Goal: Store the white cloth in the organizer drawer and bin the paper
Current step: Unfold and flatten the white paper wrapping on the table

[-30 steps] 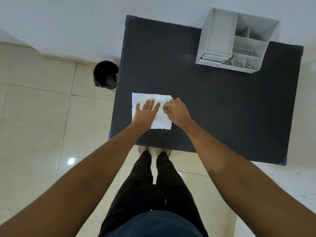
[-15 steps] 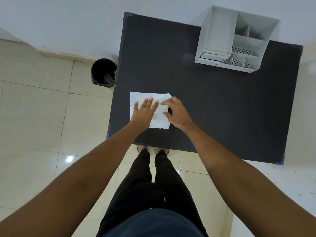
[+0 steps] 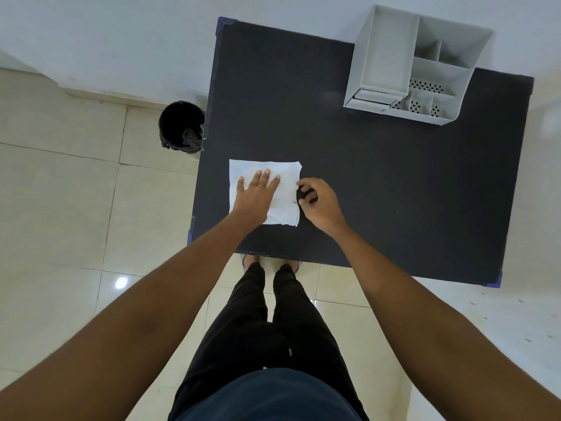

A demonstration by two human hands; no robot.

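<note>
A white square sheet (image 3: 285, 180), cloth or paper I cannot tell, lies flat near the left front of the black table (image 3: 379, 183). My left hand (image 3: 255, 194) presses flat on it with fingers spread. My right hand (image 3: 318, 202) sits at the sheet's right edge, fingers curled, pinching at that edge. The grey organizer (image 3: 385, 53) with its small drawer (image 3: 368, 98) stands at the table's far right. A black-lined bin (image 3: 181, 126) stands on the floor left of the table.
The white wall runs behind the table. Beige floor tiles (image 3: 60, 208) lie to the left. My legs stand against the table's front edge.
My right hand has slid off the sheet to its right edge and curled its fingers. The left hand stays pressed on the sheet.
</note>
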